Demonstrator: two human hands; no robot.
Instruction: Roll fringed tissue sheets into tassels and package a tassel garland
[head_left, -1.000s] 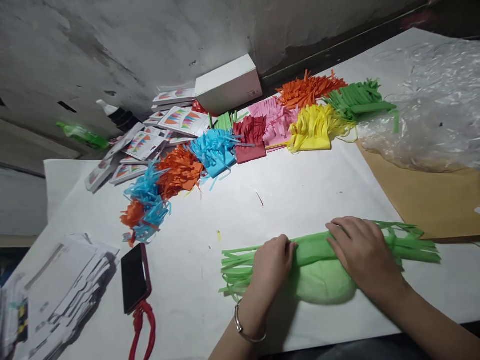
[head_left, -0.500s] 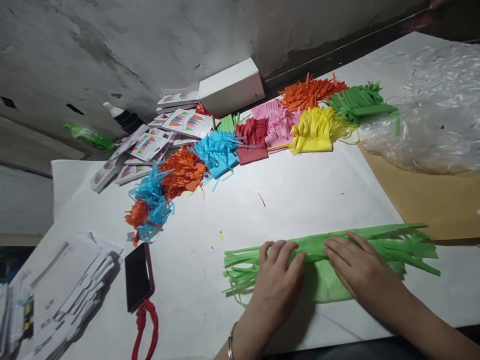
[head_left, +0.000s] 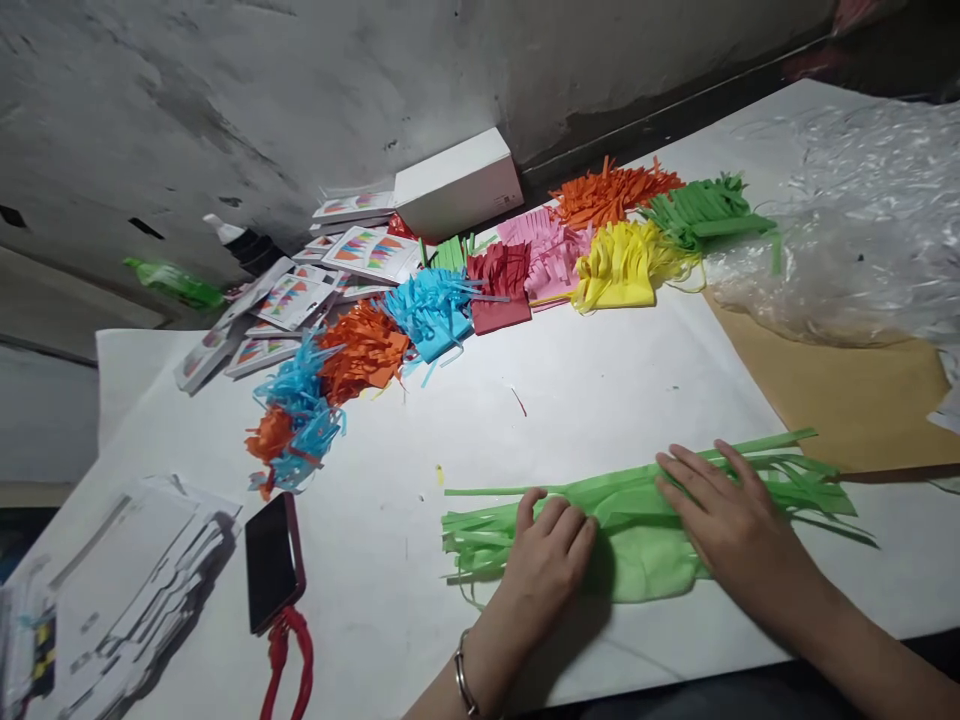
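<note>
A sheet of light green tissue paper [head_left: 649, 565], cut into fringe at both ends, lies crosswise near the table's front edge. It is partly folded over, with creases along its middle. My left hand [head_left: 551, 550], a metal bangle on its wrist, has curled fingers gripping the paper left of its middle. Fingers stretched out, my right hand [head_left: 724, 500] lies flat over the right part of the sheet. Loose green strips stick out beyond both hands. The paper under my palms is hidden.
Fringed tissue bundles, such as a yellow one [head_left: 619, 270] and a dark red one [head_left: 501, 290], line the back. A white box [head_left: 457, 185] stands behind them. Clear plastic [head_left: 840, 240] and brown paper [head_left: 832, 400] lie right; a phone [head_left: 274, 560] and a paper stack [head_left: 135, 590] left.
My right hand has shifted slightly away from the left one and its fingers have straightened. My left fingers have curled more. The paper's upper fold has moved and bunched a little.
</note>
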